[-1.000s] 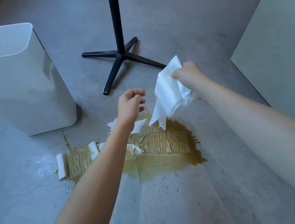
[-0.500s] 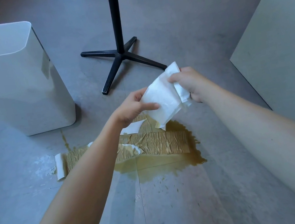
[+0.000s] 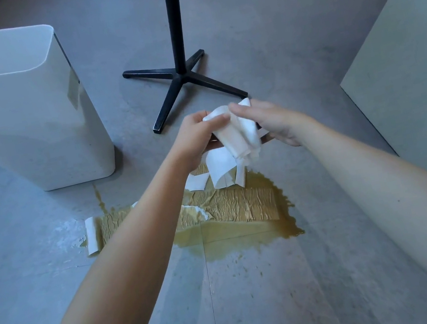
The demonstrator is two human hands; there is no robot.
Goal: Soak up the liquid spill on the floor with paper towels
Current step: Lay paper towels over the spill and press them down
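A yellow-brown liquid spill (image 3: pixel 237 236) spreads over the grey floor. Soaked paper towels (image 3: pixel 242 205) lie flat across its far part, with a dry white end (image 3: pixel 91 236) curling at the left. Above the spill's far edge, my left hand (image 3: pixel 196 136) and my right hand (image 3: pixel 274 122) both grip a bunched white paper towel (image 3: pixel 237 140), whose loose ends hang down toward the liquid. Another dry white piece (image 3: pixel 197 183) lies on the floor under my left wrist.
A white waste bin (image 3: pixel 20 110) stands at the left, close to the spill's thin streak. A black stand (image 3: pixel 182 73) with splayed feet rises just beyond my hands. A pale panel (image 3: pixel 409 47) slants along the right side.
My left hand rose from above the spill and took hold of the towel my right hand was holding. The two hands have since bunched the towel together between them.
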